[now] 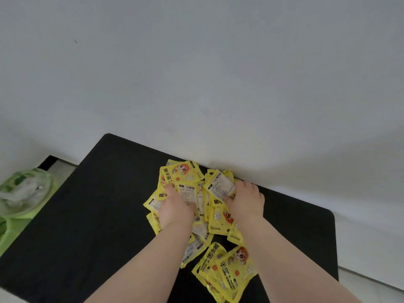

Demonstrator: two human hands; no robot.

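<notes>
A heap of yellow hand-warmer packets (215, 217) with a red-haired cartoon figure lies on the black table (98, 226), pushed up against the white wall. Both my hands are in the heap. My left hand (176, 206) is dug into its left side, fingers curled round several packets. My right hand (247, 201) is on the right side, and its thumb and fingers pinch a packet (220, 185) that tilts up, printed back showing. More packets (225, 272) lie spread between my forearms near the front edge.
The white wall (196, 84) rises directly behind the table. Off the table's left edge sits a clear plastic bag or container (24, 191) on something green. The table's right edge (334, 237) borders a pale floor.
</notes>
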